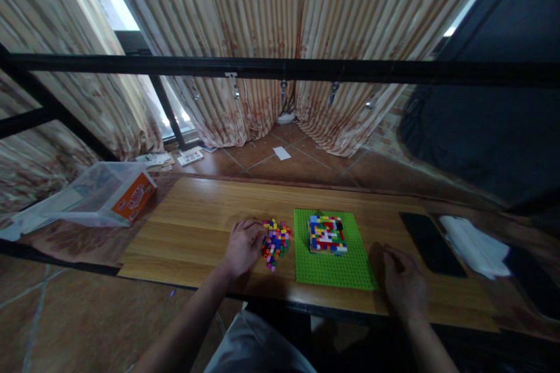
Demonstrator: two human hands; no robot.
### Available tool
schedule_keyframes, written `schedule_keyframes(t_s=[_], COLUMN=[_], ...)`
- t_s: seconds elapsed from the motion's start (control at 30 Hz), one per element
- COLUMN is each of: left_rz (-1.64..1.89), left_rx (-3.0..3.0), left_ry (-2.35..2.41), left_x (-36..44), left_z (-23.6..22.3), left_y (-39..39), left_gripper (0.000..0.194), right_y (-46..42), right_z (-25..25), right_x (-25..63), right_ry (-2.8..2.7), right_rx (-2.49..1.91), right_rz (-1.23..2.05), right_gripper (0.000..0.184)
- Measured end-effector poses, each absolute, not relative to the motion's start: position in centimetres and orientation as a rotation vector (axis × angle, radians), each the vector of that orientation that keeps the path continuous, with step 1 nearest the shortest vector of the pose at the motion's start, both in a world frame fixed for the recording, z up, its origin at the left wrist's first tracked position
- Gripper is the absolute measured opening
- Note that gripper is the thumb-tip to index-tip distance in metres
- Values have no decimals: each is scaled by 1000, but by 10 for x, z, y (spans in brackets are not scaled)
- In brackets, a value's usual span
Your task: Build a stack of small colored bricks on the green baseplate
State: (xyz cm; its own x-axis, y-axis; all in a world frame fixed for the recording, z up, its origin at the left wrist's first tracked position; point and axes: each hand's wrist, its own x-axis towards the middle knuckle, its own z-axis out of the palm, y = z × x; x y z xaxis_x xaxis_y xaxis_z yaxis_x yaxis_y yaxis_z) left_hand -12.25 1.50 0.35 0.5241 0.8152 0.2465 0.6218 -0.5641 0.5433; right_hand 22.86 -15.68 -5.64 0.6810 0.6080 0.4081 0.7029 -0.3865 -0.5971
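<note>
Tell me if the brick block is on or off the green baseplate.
On: the block sits on the baseplate, with green showing on every side of it.

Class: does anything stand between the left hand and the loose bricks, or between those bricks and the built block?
Nothing visible does. The left hand is at the left edge of the bricks; between bricks and block lie just a strip of table and part of the flat plate.

Striped curtains (262, 11) behind black bar (280, 67); clear bin (98, 210) with orange label (133, 195); white paper (282, 153) on tiled floor (65, 315)
</note>
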Motion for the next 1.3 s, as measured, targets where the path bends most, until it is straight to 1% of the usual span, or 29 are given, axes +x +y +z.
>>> schedule_keyframes(t_s=[0.13,0.23,0.47,0.67,0.87,1.0,1.17,1.3], left_rz=[487,394,250,182,202,336,515,496], left_rx=[2486,2551,2582,2570,2538,2495,2263,2173], left_ry=[1319,1377,1496,1536,1527,1471,1263,1176], left_x=[-108,-101,-89,-83,-83,-77,-54,-29], left_z=[10,16,27,29,29,32,38,45], left_y=[16,15,10,11,11,8,5,3], left_gripper=[13,15,17,18,18,13,9,10], right_y=[-153,-152,-153,-153,-152,-151,-150,-150], right_z=[-63,-65,-64,-66,-67,-66,-66,-64], right_x=[227,226,225,225,224,224,223,222], right_ry=[-1065,-1066,-1082,-1080,-1070,-1061,-1046,-1043], right_rx=[-2099,-2107,-2081,-2085,-2072,-2058,-2043,-2049], right_rz=[-231,-249,-240,-237,-245,-235,-241,-224], right_gripper=[53,53,45,42,44,41,40,37])
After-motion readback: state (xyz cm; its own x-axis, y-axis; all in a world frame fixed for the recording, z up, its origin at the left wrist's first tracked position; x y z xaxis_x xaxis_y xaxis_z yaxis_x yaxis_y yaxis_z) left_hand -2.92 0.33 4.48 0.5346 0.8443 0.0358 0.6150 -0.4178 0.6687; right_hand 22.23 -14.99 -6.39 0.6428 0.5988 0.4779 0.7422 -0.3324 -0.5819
